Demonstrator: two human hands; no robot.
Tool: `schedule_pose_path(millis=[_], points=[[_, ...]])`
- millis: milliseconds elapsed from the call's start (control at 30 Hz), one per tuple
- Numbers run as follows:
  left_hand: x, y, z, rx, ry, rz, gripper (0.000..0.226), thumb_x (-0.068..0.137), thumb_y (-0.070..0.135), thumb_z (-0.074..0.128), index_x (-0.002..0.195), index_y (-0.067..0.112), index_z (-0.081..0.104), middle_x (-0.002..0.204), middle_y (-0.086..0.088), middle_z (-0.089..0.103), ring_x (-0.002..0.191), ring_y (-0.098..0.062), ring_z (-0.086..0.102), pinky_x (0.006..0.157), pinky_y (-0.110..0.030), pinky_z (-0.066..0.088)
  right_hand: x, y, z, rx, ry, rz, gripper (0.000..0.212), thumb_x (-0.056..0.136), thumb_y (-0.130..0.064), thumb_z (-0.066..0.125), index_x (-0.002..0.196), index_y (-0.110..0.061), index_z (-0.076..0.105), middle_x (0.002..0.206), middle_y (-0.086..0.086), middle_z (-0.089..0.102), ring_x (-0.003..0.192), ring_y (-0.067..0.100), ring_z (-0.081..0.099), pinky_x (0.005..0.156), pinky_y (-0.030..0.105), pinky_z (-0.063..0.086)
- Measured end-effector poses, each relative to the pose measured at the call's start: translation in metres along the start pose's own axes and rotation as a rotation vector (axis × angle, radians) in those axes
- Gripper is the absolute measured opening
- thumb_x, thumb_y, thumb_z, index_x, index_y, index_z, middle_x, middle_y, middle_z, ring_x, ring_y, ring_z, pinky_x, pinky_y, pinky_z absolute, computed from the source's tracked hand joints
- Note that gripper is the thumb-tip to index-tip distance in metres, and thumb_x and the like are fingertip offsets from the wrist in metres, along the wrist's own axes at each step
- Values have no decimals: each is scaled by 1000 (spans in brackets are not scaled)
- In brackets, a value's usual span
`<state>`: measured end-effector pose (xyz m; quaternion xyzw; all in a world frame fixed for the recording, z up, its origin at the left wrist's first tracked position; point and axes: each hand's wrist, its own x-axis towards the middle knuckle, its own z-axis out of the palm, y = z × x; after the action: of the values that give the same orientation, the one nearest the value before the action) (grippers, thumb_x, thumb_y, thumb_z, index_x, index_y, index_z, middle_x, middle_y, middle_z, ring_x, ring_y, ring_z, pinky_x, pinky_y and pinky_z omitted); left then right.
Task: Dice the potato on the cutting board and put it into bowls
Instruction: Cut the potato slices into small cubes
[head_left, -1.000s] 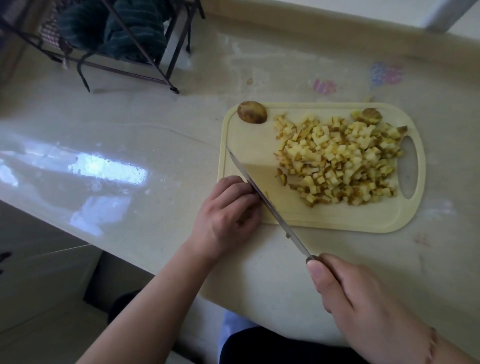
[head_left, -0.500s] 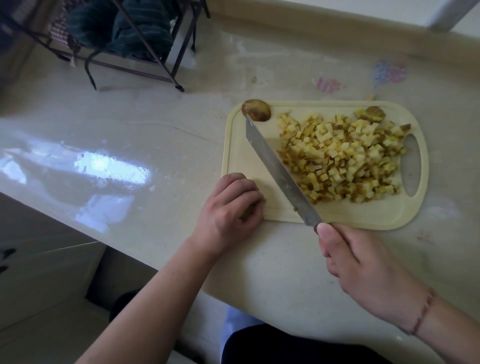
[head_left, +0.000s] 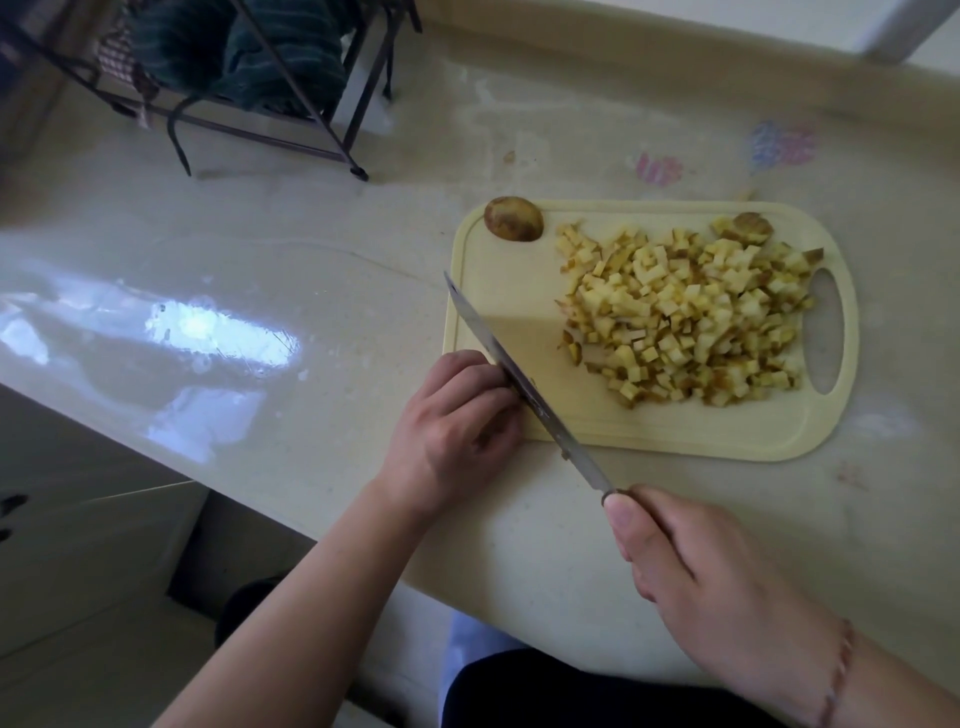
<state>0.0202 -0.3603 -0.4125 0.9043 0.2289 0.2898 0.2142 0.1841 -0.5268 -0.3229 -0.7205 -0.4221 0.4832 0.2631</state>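
Note:
A pale yellow cutting board (head_left: 509, 291) lies on the counter. A heap of diced potato (head_left: 685, 322) covers its right half. A brown potato end (head_left: 513, 219) sits at its far left corner, and another end piece (head_left: 750, 227) at the far right. My left hand (head_left: 452, 431) is curled at the board's near left corner over a small potato piece that is mostly hidden under the fingers. My right hand (head_left: 717, 587) grips the handle of a knife (head_left: 519, 384). Its blade runs diagonally along my left knuckles. No bowl is in view.
A dark wire rack (head_left: 291, 104) with green cloth stands at the far left of the glossy counter (head_left: 234, 291). The counter's front edge runs diagonally below my left wrist. Faded coloured marks (head_left: 660, 169) lie behind the board.
Half a second ago the blade lay against the left side of the diced heap. It has swung back left and now stands beside my left knuckles. My left hand has stayed put.

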Motion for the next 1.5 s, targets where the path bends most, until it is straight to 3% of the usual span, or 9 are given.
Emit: schedule_pose_path(millis=[133, 333, 500, 733, 1200, 1367, 1500], points=[[1, -1, -1, -16, -7, 5, 3, 83, -4, 75, 86, -6, 76, 94, -16, 73, 93, -36, 68, 84, -40, 56, -2, -2, 1, -39, -8, 10, 45, 84, -73, 22, 71, -37, 46, 58, -4, 54, 51, 12, 50, 51, 28, 36], [1, -1, -1, -17, -10, 4, 4, 83, -4, 76, 86, -6, 76, 95, -16, 73, 93, -34, 67, 85, -38, 56, 23, -7, 12, -76, 36, -25, 51, 90, -65, 25, 62, -26, 42, 51, -6, 50, 54, 10, 52, 49, 24, 34], [2, 1, -1, 18, 23, -5, 5, 83, -4, 77, 80, -3, 74, 88, -13, 69, 88, -31, 62, 85, -30, 51, 20, 5, -7, 48, 62, 37, 58, 84, -72, 26, 63, -21, 45, 48, -8, 46, 43, 9, 41, 46, 18, 28], [-7, 2, -4, 38, 49, -28, 6, 83, 0, 79, 81, -4, 75, 88, -15, 68, 89, -31, 61, 82, -33, 53, 17, 2, -7, 79, 10, 7, 59, 84, -72, 30, 71, -16, 45, 47, -6, 37, 42, 8, 35, 46, 21, 26], [-7, 0, -4, 7, -3, -37, 5, 81, -5, 78, 85, -6, 75, 92, -17, 72, 93, -35, 66, 85, -38, 55, 5, -3, 5, -53, -2, -17, 54, 85, -72, 23, 63, -27, 41, 58, 0, 54, 50, 13, 50, 51, 33, 38], [-6, -1, -4, -27, 1, -53, 7, 80, -7, 78, 86, -6, 76, 94, -16, 73, 94, -35, 68, 85, -39, 55, 21, -6, 13, -87, 5, -39, 52, 91, -66, 23, 62, -26, 40, 63, -11, 57, 54, 12, 52, 51, 27, 36], [-6, -1, -3, -20, 10, -48, 4, 81, -8, 76, 83, -6, 75, 92, -15, 72, 91, -33, 66, 85, -36, 54, 29, -4, 9, -27, -7, -32, 55, 89, -67, 27, 62, -22, 43, 54, -6, 50, 46, 10, 46, 46, 22, 31]])
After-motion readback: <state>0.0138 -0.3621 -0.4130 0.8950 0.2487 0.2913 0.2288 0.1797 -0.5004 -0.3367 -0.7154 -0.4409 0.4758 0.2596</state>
